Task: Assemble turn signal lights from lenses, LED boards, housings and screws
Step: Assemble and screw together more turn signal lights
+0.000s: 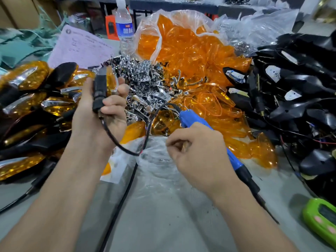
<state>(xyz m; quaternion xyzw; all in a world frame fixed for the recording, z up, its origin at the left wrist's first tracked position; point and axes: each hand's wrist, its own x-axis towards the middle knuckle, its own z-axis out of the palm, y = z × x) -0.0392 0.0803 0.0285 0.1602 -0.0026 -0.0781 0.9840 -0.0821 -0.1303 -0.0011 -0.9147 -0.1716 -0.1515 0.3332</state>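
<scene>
Above the bench (163,224), left hand (101,115) grips 1 turn signal (100,88), right hand (198,148) 1 blue screwdriver (192,119).

Water bottle (124,24), back of table: blue label (125,30) w/ two big white Chinese chars and a small red mark above; chars too blurred to read for sure. Pink sheet (80,50): round logo top left, lines of print/handwriting, illegible. Green device (323,219): screen shows nothing legible.

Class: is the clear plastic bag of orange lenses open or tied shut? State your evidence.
Open. The plastic bag gapes: its rim is folded back and orange lenses spill from it onto the table.
</scene>
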